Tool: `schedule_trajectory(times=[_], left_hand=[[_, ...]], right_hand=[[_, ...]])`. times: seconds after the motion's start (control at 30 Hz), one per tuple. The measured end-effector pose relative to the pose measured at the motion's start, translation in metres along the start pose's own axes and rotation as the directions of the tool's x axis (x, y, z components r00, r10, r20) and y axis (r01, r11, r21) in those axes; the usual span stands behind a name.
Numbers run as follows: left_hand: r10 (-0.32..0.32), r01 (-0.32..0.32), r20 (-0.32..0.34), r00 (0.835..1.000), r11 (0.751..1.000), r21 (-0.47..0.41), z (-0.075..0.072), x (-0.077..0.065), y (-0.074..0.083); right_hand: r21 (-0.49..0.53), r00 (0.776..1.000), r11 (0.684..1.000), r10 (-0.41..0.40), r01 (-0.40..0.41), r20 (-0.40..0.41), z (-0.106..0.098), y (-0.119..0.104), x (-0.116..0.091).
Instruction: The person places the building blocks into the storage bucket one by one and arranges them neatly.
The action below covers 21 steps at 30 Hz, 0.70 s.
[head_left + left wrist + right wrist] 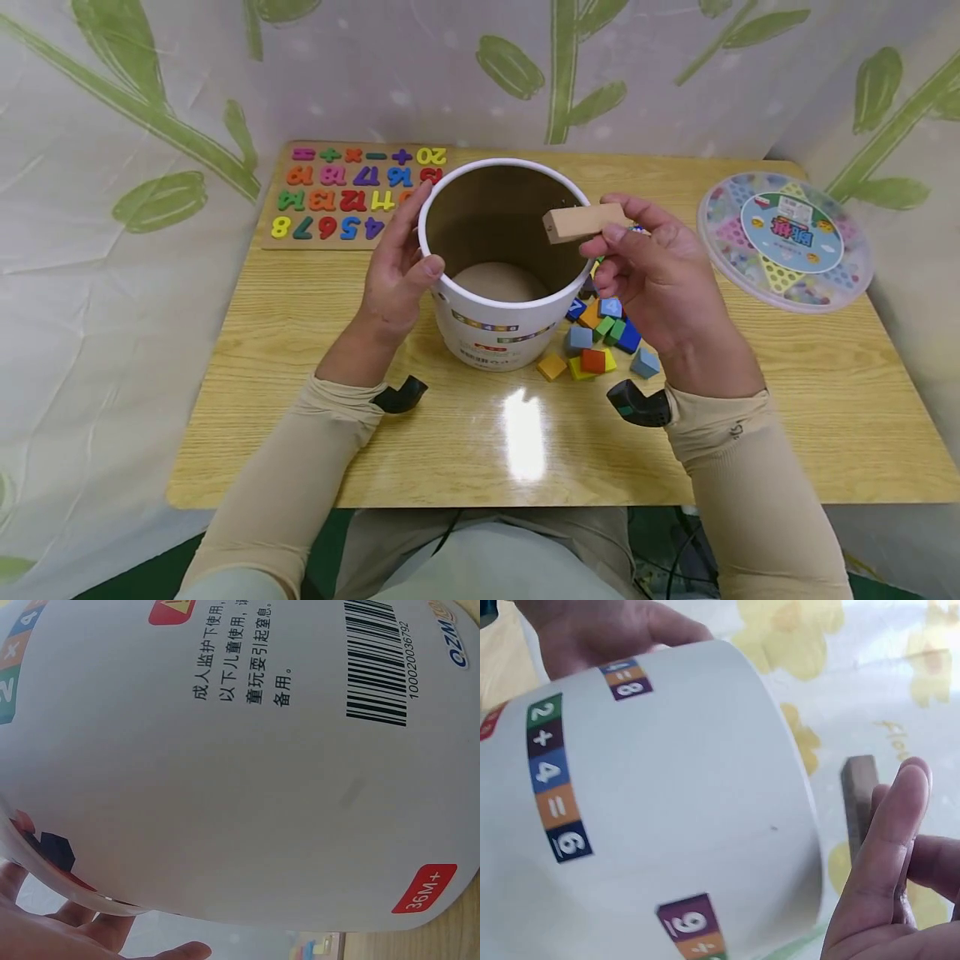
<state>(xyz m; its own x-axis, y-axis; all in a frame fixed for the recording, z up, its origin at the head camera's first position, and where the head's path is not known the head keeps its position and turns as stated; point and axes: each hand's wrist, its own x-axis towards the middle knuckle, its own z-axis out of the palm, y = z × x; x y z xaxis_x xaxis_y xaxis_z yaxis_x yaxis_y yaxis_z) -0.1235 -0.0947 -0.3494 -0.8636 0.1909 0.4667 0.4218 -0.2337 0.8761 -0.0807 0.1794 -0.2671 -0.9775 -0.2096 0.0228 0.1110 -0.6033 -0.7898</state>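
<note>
A white bucket [495,335] with printed coloured labels stands on the table, its mouth facing up toward the head camera and its floor bare inside. My left hand [397,279] holds its left side near the rim, thumb at the front and fingers spread round the far side. Over the right part of the rim, my right hand [667,292] pinches a plain wooden block [583,222] between thumb and fingers. In the right wrist view this long block [860,787] shows beside the bucket wall [705,750].
Several small coloured blocks [592,361] lie in a heap right of the bucket, partly behind it. A number puzzle board [322,237] sits at the back left. At the back right lies a round clear-lidded game box [791,233].
</note>
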Motion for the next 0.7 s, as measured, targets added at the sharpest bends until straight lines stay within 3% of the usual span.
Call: schedule_trajectory(times=[0.3,0.7], left_hand=[[-0.006,0.006,0.006,1.000,1.000,0.004,0.0001,0.0003,-0.0009],[-0.011,0.011,0.013,1.000,1.000,-0.013,0.0002,0.0004,-0.0001]], right_hand=[[-0.050,0.999,0.999,0.018,-0.016,0.041,-0.0006,0.0084,0.0016],[-0.055,0.999,0.998,0.024,-0.021,0.046,-0.0074,0.0020,-0.0042]])
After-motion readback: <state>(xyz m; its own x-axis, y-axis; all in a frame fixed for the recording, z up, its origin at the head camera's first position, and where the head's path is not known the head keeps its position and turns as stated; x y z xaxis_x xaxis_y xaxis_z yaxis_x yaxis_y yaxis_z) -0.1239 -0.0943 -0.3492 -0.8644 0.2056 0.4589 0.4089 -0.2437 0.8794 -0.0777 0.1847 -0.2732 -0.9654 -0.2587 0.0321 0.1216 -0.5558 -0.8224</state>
